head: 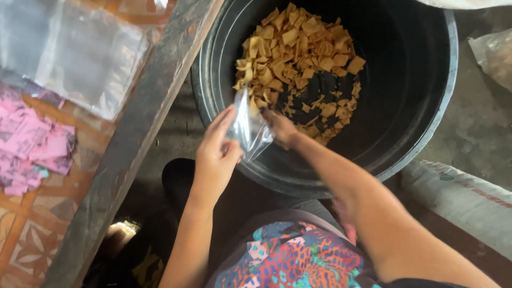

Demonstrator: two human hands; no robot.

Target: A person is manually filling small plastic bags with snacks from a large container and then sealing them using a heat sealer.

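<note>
A big black tub stands on the floor in front of me, holding a heap of tan square chips. My left hand grips a small clear plastic bag at the tub's near rim. My right hand reaches into the tub just beside the bag's mouth, fingers down among the chips; whether it holds any I cannot tell.
To the left runs a dark wooden table edge. On the table lie a stack of clear plastic bags and several pink paper labels. A white sack lies right of the tub, another bag farther back.
</note>
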